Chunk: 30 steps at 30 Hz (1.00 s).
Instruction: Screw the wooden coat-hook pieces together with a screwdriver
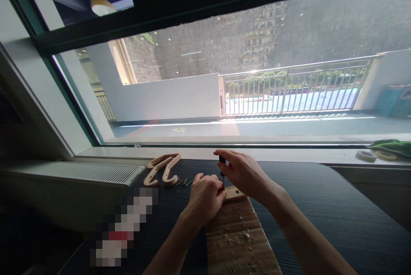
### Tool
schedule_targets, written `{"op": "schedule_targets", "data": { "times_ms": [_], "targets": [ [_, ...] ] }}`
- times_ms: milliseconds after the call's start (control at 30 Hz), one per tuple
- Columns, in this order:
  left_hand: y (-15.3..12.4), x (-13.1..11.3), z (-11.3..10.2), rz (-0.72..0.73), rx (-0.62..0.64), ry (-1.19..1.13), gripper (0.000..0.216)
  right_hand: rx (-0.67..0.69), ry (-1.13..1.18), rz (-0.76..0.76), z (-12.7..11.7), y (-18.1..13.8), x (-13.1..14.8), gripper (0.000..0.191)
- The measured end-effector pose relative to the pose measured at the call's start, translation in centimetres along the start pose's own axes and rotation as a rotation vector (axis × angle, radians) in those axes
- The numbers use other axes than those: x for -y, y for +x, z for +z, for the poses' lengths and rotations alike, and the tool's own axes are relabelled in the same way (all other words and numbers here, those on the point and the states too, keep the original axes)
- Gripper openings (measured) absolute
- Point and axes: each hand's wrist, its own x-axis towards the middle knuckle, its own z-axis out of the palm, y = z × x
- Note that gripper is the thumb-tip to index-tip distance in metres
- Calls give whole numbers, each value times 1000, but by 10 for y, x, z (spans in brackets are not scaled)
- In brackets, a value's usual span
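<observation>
The right hand is gripping a small screwdriver by its dark handle, pointing it straight down at the far end of the wooden board; the left hand is curling shut just beside the tip and resting on that same end; I cannot tell if it is pinching something tiny.

The board is lying flat near the near edge of the dark surface, with little wood bits all over it; it looks stiff, fairly light and a bit rough, so holding it by its long sides seems best. The screwdriver looks thin and light; its handle is the place to hold.

Wooden hooks and a few screws are lying near the far left corner; the screws look easy to roll away.
</observation>
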Motion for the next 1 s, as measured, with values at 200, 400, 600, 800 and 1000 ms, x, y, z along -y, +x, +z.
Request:
{"op": "schedule_targets", "data": {
  "times_ms": [200, 400, 600, 800, 1000],
  "targets": [
    [0, -1, 0, -11, 4, 5, 16, 8, -72, 49, 3, 1, 2, 35],
    [0, -1, -1, -9, 17, 0, 17, 35, -23, 29, -1, -1, 5, 41],
    [1, -3, -5, -25, 38, 15, 17, 36, -26, 51, 0, 0, 1, 32],
    [0, -3, -3, -3, 16, 16, 17, 7, -60, 94, 2, 0, -3, 27],
    [1, -4, -5, -43, 48, 15, 18, 14, 16, 57, -1, -1, -3, 39]
  ]
}}
